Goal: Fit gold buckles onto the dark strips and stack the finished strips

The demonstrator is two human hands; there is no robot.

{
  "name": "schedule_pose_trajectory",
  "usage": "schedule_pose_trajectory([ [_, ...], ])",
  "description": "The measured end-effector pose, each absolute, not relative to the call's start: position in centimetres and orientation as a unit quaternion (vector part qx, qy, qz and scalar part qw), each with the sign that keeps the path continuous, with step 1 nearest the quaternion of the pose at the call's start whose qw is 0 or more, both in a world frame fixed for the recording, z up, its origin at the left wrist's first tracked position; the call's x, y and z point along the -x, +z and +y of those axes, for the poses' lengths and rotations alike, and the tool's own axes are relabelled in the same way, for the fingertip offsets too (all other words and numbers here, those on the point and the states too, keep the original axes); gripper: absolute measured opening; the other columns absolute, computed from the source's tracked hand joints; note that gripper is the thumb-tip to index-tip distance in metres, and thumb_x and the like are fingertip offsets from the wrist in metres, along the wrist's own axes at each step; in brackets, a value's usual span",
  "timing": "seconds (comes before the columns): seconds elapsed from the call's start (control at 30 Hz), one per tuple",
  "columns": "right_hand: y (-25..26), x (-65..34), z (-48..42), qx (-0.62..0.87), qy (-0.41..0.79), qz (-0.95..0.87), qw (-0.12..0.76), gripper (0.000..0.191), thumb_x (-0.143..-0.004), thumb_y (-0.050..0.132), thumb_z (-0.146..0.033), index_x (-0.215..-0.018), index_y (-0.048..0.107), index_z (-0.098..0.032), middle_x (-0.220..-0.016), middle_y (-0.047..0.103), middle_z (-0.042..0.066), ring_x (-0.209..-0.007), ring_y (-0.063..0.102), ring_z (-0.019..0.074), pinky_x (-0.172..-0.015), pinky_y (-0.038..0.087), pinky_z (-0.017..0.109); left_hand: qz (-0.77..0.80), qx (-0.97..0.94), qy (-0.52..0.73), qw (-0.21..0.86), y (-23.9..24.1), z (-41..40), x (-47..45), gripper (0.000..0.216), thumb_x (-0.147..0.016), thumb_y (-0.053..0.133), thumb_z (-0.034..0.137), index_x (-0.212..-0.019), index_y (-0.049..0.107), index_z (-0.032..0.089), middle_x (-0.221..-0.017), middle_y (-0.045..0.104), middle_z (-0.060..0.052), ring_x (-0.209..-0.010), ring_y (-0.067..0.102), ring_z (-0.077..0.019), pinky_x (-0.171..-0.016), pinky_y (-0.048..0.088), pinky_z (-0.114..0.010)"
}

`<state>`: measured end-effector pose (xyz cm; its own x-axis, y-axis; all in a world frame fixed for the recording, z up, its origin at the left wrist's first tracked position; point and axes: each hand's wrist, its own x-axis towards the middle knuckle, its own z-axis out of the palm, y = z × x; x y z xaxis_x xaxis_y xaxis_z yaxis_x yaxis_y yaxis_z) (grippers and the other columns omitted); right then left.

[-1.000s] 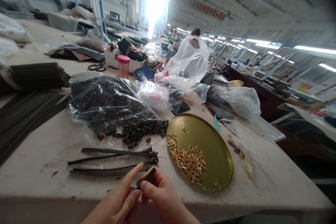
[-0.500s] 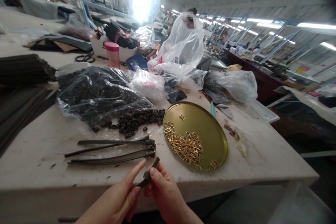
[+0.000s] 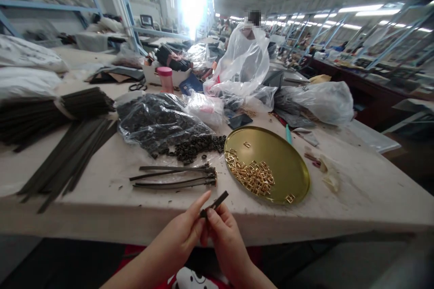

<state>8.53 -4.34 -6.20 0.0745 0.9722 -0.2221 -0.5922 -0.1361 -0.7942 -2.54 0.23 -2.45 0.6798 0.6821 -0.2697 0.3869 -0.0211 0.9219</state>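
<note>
A short dark strap end (image 3: 219,200) points up and right from between my two hands at the table's front edge. My left hand (image 3: 188,226) is closed on its lower part, with the index finger stretched out along it. My right hand (image 3: 225,230) pinches the same strap between thumb and fingers; the rest of the strap is hidden by the hands. Just beyond lie several dark straps with buckles (image 3: 172,184) at their right ends. A gold round tray (image 3: 285,162) to the right holds a heap of small gold buckles (image 3: 256,178). Small black loops (image 3: 193,150) are piled behind the straps.
A clear plastic bag of black loops (image 3: 152,119) lies behind. Bundled dark strips (image 3: 71,153) spread over the left side. Further back are a pink-lidded jar (image 3: 165,80), scissors (image 3: 138,86), a teal tool (image 3: 288,134) and plastic bags. A person sits across the table.
The view has swung left, showing more of the strip bundle. More of the strap now shows beyond my right fingers, and the lump seen on it before is now hidden.
</note>
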Motion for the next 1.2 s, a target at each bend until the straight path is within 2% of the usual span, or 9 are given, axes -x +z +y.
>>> schedule_pose_trajectory([
  [0.1, -6.0, -9.7, -4.8, 0.47, 0.587, -0.336, 0.566, 0.026, -0.082, 0.049, -0.044, -0.082, 0.052, -0.018, -0.057, 0.045, -0.005, -0.048, 0.042, 0.0087, -0.049, 0.034, 0.021, 0.38, -0.679, 0.138, 0.614, -1.6, 0.0, 2.9, 0.05, -0.087, 0.032, 0.032, -0.131, 0.029, 0.008, -0.063, 0.054, 0.001, -0.06, 0.049, -0.0133, -0.063, 0.039, -0.023],
  [0.2, -5.8, -13.7, -3.8, 0.6, 0.393, -0.491, 0.495, 0.031, -0.085, 0.04, -0.046, -0.085, 0.053, -0.017, -0.062, 0.048, -0.001, -0.06, 0.047, 0.0135, -0.057, 0.038, 0.026, 0.393, -0.654, 0.137, 0.632, -1.2, 0.2, 3.5, 0.034, -0.087, 0.034, 0.036, -0.104, 0.048, 0.01, -0.05, 0.05, 0.004, -0.047, 0.042, -0.01, -0.05, 0.033, -0.02],
  [0.3, -6.1, -18.9, -1.3, 0.731, 0.123, -0.584, 0.331, 0.025, -0.083, 0.047, -0.039, -0.089, 0.054, -0.016, -0.081, 0.056, 0.007, -0.073, 0.051, 0.0191, -0.066, 0.037, 0.03, 0.404, -0.594, 0.145, 0.68, -1.1, 0.2, 3.7, 0.027, -0.085, 0.036, 0.039, -0.085, 0.046, 0.014, -0.044, 0.046, 0.006, -0.039, 0.03, -0.007, -0.04, 0.021, -0.018],
  [0.37, -6.7, -21.6, 0.4, 0.767, 0.033, -0.612, 0.189, 0.02, -0.083, 0.047, -0.033, -0.087, 0.056, -0.015, -0.087, 0.057, 0.01, -0.076, 0.052, 0.0217, -0.065, 0.035, 0.031, 0.407, -0.536, 0.152, 0.724, -1.1, 0.2, 3.6, 0.023, -0.084, 0.036, 0.037, -0.083, 0.043, 0.015, -0.043, 0.043, 0.007, -0.036, 0.024, -0.0057, -0.037, 0.016, -0.018],
  [0.47, -7.7, -23.5, 2.0, 0.761, 0.024, -0.641, 0.098, 0.017, -0.085, 0.044, -0.027, -0.08, 0.057, -0.015, -0.082, 0.059, 0.01, -0.072, 0.054, 0.0209, -0.062, 0.033, 0.03, 0.415, -0.46, 0.169, 0.767, -0.8, 0.2, 3.4, 0.017, -0.08, 0.039, 0.032, -0.081, 0.043, 0.016, -0.046, 0.045, 0.006, -0.034, 0.022, -0.0039, -0.035, 0.012, -0.017],
  [0.63, -8.0, -23.5, 2.3, 0.755, 0.036, -0.648, 0.095, 0.018, -0.085, 0.041, -0.022, -0.077, 0.056, -0.015, -0.079, 0.06, 0.008, -0.072, 0.054, 0.0192, -0.063, 0.032, 0.028, 0.421, -0.392, 0.188, 0.796, -0.6, 1.2, 3.4, 0.01, -0.071, 0.044, 0.022, -0.076, 0.047, 0.014, -0.059, 0.053, 0.002, -0.032, 0.027, -0.0022, -0.031, 0.016, -0.017],
  [0.8, -7.4, -23.5, 2.6, 0.747, 0.072, -0.655, 0.091, 0.018, -0.083, 0.045, -0.029, -0.075, 0.057, -0.017, -0.079, 0.06, 0.006, -0.07, 0.053, 0.0178, -0.06, 0.031, 0.027, 0.426, -0.363, 0.173, 0.81, -1.2, 2.2, 2.7, 0.017, -0.069, 0.042, 0.016, -0.083, 0.051, 0.012, -0.065, 0.054, 0.001, -0.034, 0.028, -0.0019, -0.031, 0.016, -0.015],
  [1.03, -7.0, -23.6, 3.0, 0.737, 0.1, -0.662, 0.091, 0.022, -0.087, 0.039, -0.026, -0.078, 0.057, -0.017, -0.08, 0.061, 0.005, -0.074, 0.054, 0.0161, -0.063, 0.033, 0.026, 0.426, -0.378, 0.158, 0.807, -2.4, 2.9, 2.2, 0.016, -0.074, 0.043, 0.02, -0.084, 0.052, 0.012, -0.064, 0.054, 0.002, -0.033, 0.026, -0.0005, -0.032, 0.016, -0.014],
  [1.2, -6.8, -23.4, 2.7, 0.722, 0.106, -0.678, 0.09, 0.013, -0.081, 0.047, -0.021, -0.073, 0.057, -0.017, -0.077, 0.058, 0.005, -0.071, 0.052, 0.0166, -0.063, 0.033, 0.027, 0.422, -0.382, 0.154, 0.807, -3.6, 3.1, 1.9, 0.016, -0.076, 0.041, 0.021, -0.084, 0.052, 0.013, -0.064, 0.054, 0.003, -0.033, 0.025, 0.0001, -0.032, 0.016, -0.014],
])
